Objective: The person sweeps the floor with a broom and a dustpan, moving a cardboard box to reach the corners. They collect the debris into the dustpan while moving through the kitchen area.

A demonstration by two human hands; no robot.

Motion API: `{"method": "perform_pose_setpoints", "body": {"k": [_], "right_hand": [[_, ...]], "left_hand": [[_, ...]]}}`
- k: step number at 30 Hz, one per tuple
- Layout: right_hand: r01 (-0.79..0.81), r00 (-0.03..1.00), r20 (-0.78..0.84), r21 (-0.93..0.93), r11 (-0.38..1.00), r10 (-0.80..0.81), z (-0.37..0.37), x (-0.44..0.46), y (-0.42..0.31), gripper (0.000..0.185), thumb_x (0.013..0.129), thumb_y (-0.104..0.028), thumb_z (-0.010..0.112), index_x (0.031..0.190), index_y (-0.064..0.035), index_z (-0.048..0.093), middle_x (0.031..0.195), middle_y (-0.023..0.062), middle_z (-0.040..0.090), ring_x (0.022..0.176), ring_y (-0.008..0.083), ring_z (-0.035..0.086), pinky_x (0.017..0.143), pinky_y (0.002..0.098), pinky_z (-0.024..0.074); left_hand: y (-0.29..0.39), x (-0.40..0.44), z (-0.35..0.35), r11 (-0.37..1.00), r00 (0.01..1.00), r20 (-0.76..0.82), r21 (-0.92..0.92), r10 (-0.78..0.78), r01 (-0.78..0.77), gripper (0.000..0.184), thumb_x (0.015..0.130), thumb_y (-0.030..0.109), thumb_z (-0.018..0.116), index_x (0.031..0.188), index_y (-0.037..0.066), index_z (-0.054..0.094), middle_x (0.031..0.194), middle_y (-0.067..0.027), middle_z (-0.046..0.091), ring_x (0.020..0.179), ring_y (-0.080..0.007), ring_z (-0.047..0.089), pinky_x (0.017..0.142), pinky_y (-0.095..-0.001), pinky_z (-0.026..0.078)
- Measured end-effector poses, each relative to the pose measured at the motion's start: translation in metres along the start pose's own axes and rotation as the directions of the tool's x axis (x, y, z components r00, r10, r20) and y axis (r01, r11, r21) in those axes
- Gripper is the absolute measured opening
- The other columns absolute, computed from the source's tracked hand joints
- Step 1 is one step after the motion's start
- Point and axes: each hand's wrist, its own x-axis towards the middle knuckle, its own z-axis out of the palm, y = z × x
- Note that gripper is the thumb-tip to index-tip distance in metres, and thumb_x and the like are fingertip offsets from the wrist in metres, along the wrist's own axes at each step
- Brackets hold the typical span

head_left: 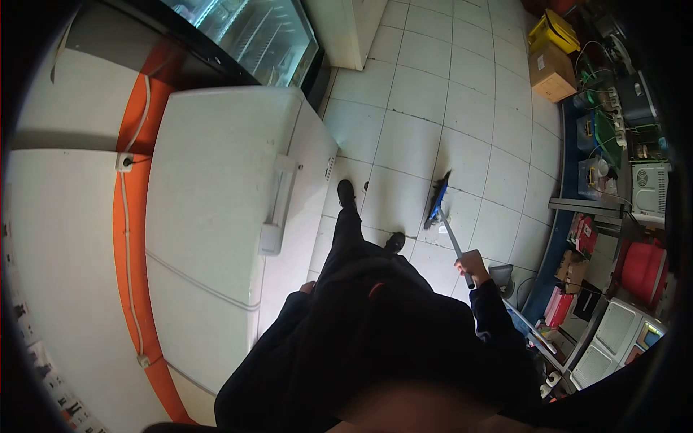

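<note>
My right hand [473, 268] is wrapped around the grey handle of a broom [452, 237]. The broom's blue head with dark bristles rests on the white tiled floor [411, 141], ahead of my feet and to the right. Something small and pale lies on the tiles beside the head. Only a small part of my left hand [308, 287] shows past its dark sleeve, low at my side near the white chest freezer [216, 180]; its fingers are hidden. Just right of my right hand is a grey dustpan-like piece [501, 276].
A glass-door fridge [271, 40] stands beyond the freezer. Along the right run shelves with a cardboard box [553, 73], a yellow container [554, 32], a white microwave-like appliance [651, 191] and a red container [642, 273]. Cables hang there. A dark spot marks the floor near my foot.
</note>
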Motion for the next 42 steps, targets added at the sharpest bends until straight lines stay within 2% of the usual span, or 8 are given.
{"method": "perform_pose_setpoints", "body": {"k": [5, 7, 9, 15, 21, 23, 34, 42], "right_hand": [[0.114, 0.993, 0.025, -0.028, 0.993, -0.114, 0.020, -0.008, -0.125, 0.009, 0.060, -0.005, 0.059, 0.057, 0.0020, 0.055, 0.047, 0.0058, 0.049, 0.035, 0.0129, 0.047, 0.033, 0.0249, 0.0385], [0.036, 0.999, 0.020, 0.102, 0.994, -0.038, 0.040, 0.008, -0.189, 0.009, 0.063, -0.007, 0.058, 0.062, 0.0020, 0.056, 0.048, 0.0032, 0.048, 0.036, 0.0113, 0.045, 0.034, 0.0229, 0.0372], [0.147, 0.979, 0.103, 0.226, 0.963, -0.174, 0.065, 0.043, -0.245, 0.012, 0.066, -0.010, 0.058, 0.069, 0.0012, 0.056, 0.050, 0.0021, 0.048, 0.037, 0.0105, 0.044, 0.035, 0.0216, 0.0367], [0.166, 0.950, 0.242, 0.152, 0.974, -0.199, 0.161, 0.246, -0.339, 0.015, 0.070, -0.013, 0.057, 0.064, 0.0003, 0.054, 0.050, 0.0041, 0.050, 0.040, 0.0113, 0.047, 0.037, 0.0257, 0.0375], [0.000, 0.974, 0.219, 0.248, 0.969, -0.056, 0.196, 0.322, -0.415, 0.017, 0.069, -0.017, 0.060, 0.062, -0.0033, 0.053, 0.052, 0.0026, 0.049, 0.041, 0.0087, 0.044, 0.036, 0.0222, 0.0320], [-0.081, 0.972, 0.234, 0.231, 0.970, 0.025, 0.172, 0.328, -0.402, 0.015, 0.069, -0.018, 0.060, 0.063, -0.0051, 0.054, 0.051, -0.0006, 0.046, 0.040, 0.0064, 0.040, 0.035, 0.0202, 0.0301], [-0.401, 0.915, 0.212, 0.572, 0.716, 0.343, -0.022, 0.158, -0.205, 0.014, 0.078, -0.013, 0.051, 0.084, -0.0011, 0.054, 0.054, 0.0013, 0.045, 0.034, 0.0062, 0.037, 0.030, 0.0192, 0.0272], [-0.284, 0.937, -0.014, 0.553, 0.783, 0.350, -0.110, 0.116, -0.101, 0.012, 0.072, -0.006, 0.050, 0.070, 0.0041, 0.057, 0.051, 0.0061, 0.049, 0.036, 0.0102, 0.043, 0.032, 0.0207, 0.0332]], "left_hand": [[0.162, 0.077, -0.189, 0.981, 0.979, -0.065, 0.009, 0.193, -0.193, 0.028, 0.078, 0.028, 0.049, 0.095, 0.007, 0.054, 0.092, -0.0176, 0.057, 0.090, -0.0314, 0.052, 0.076, -0.0386, 0.041], [0.215, 0.093, -0.247, 0.845, 0.880, -0.129, -0.245, 0.458, -0.476, 0.030, 0.077, 0.029, 0.052, 0.098, 0.007, 0.053, 0.090, -0.0161, 0.057, 0.088, -0.0288, 0.054, 0.074, -0.0351, 0.042], [0.296, 0.072, -0.321, 0.699, 0.901, -0.020, -0.624, 0.433, -0.350, 0.030, 0.078, 0.025, 0.054, 0.101, 0.005, 0.051, 0.090, -0.0136, 0.057, 0.085, -0.0234, 0.055, 0.073, -0.0299, 0.042], [0.291, 0.140, -0.347, 0.655, 0.741, -0.277, -0.348, 0.611, -0.670, 0.026, 0.077, 0.015, 0.055, 0.100, 0.002, 0.049, 0.089, -0.0081, 0.056, 0.078, -0.0128, 0.052, 0.070, -0.0260, 0.041], [0.312, 0.088, -0.412, 0.650, 0.845, -0.128, -0.583, 0.519, -0.487, 0.028, 0.077, 0.012, 0.054, 0.104, 0.006, 0.047, 0.088, -0.0041, 0.056, 0.076, -0.0110, 0.053, 0.067, -0.0243, 0.042], [0.311, 0.085, -0.421, 0.472, 0.929, 0.058, -0.872, 0.365, -0.131, 0.029, 0.077, 0.011, 0.053, 0.105, 0.008, 0.047, 0.091, -0.0021, 0.055, 0.074, -0.0099, 0.052, 0.066, -0.0238, 0.042], [0.364, 0.149, -0.436, 0.690, 0.785, -0.166, -0.393, 0.597, -0.608, 0.025, 0.077, 0.016, 0.056, 0.098, 0.005, 0.050, 0.090, -0.0076, 0.055, 0.075, -0.0175, 0.055, 0.062, -0.0273, 0.043], [0.313, 0.273, -0.381, 0.899, 0.874, -0.209, 0.108, 0.438, -0.425, 0.027, 0.073, 0.029, 0.056, 0.091, 0.009, 0.052, 0.076, -0.0111, 0.057, 0.072, -0.0263, 0.056, 0.065, -0.0353, 0.044]]}}
